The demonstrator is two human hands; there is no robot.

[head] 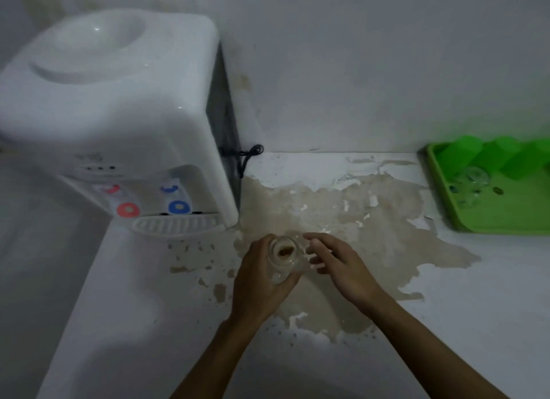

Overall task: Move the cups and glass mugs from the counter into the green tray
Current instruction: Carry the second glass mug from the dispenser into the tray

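- The surface (446, 324) is white and smooth, its coating peeled away in a large ragged patch of beige with loose flakes around the edges.
- A white plastic water dispenser (119, 107) with rounded corners stands at the left against the wall, with a red tap and a blue tap above a ribbed drip tray; a black cord (250, 154) loops out behind it.
- A clear glass mug (284, 257), round and seen from above, sits over the beige patch near the front of the dispenser; something brownish shows at its bottom.
- The left hand (259, 279) wraps around the mug's left and near side, fingers curled against the glass, grasping it.
- The right hand (339, 264) is just to the right of the mug, fingers loosely spread and half bent, their tips at or very near the glass; blur makes it unclear whether they touch it, and it holds nothing.
- The green tray (476, 220), glossy plastic with a raised rim, lies at the far right, well apart from the mug; clear glassware (473, 178) and green plastic cups (464, 154) already rest in it.
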